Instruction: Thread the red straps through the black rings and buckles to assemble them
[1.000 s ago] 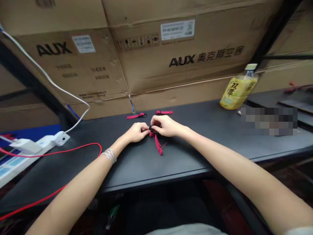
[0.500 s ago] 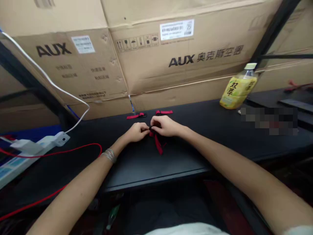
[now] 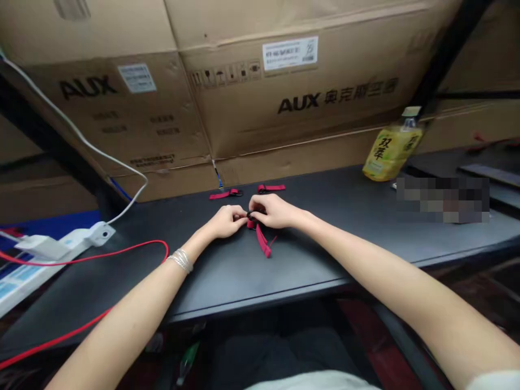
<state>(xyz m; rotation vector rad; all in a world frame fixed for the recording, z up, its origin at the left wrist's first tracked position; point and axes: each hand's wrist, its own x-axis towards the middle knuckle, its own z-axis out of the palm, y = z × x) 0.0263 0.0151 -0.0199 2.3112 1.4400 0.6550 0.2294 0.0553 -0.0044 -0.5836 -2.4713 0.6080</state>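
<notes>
My left hand [image 3: 229, 221] and my right hand [image 3: 273, 211] meet over the black table [image 3: 300, 260], both pinching a small black ring or buckle [image 3: 250, 215]. From it a red strap [image 3: 262, 241] hangs down toward the table's front edge. Its finer details are hidden by my fingers. Just behind my hands lie two more red straps with black buckles, one at the left [image 3: 224, 194] and one at the right [image 3: 272, 188].
Cardboard boxes [image 3: 244, 124] stand behind the table. A yellow-labelled bottle [image 3: 392, 146] is at the back right, near a blurred-out item. At the left are a white power strip [image 3: 77, 241], a white cable [image 3: 87, 142] and a red cable [image 3: 122, 250].
</notes>
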